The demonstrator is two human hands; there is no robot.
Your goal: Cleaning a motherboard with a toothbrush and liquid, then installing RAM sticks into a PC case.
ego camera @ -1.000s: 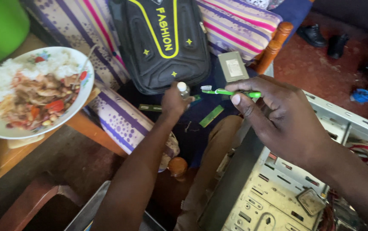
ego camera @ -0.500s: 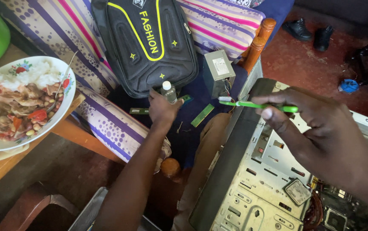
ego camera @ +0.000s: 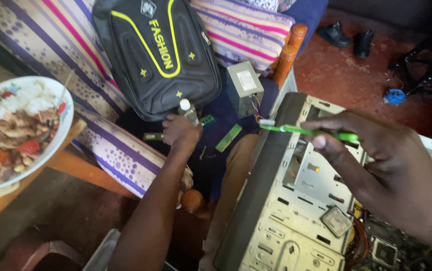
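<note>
Glossy green plastic toothbrush

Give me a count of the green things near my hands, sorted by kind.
Green toothbrush, held in the right hand: 1
Green memory sticks on the blue cloth: 3
Total: 4

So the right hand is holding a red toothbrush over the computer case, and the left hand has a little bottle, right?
Not quite: the toothbrush is green, not red. The head view shows the right hand holding it over the open computer case. The rest is right: the left hand has a little bottle with a white cap.
</note>
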